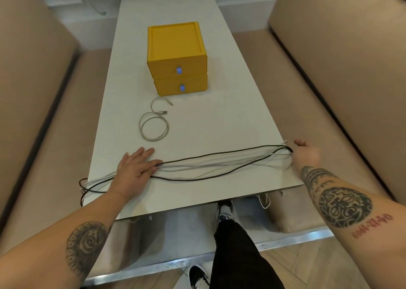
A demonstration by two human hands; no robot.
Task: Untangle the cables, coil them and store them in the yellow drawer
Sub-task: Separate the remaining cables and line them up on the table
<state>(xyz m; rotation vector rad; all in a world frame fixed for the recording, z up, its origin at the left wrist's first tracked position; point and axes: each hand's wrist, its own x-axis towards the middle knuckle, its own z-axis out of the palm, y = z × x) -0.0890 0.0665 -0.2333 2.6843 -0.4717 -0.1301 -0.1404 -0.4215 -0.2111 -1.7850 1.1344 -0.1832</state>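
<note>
A bundle of black and white cables (215, 164) lies stretched across the near part of the white table (219, 122). My left hand (134, 168) rests flat on the bundle's left part, fingers spread, pressing it to the table. At the table's right edge my right hand (306, 153) grips the bundle's looped end. The bundle's left end (84, 186) hangs over the table's left edge. A grey cable (153, 124) lies loosely coiled in front of the yellow drawer unit (176, 58), whose two drawers are shut.
Beige sofas (351, 69) flank the table on both sides. A white cable end (264, 199) dangles below the table's near edge. My leg and shoes (230, 234) stand under the near end on the wood floor.
</note>
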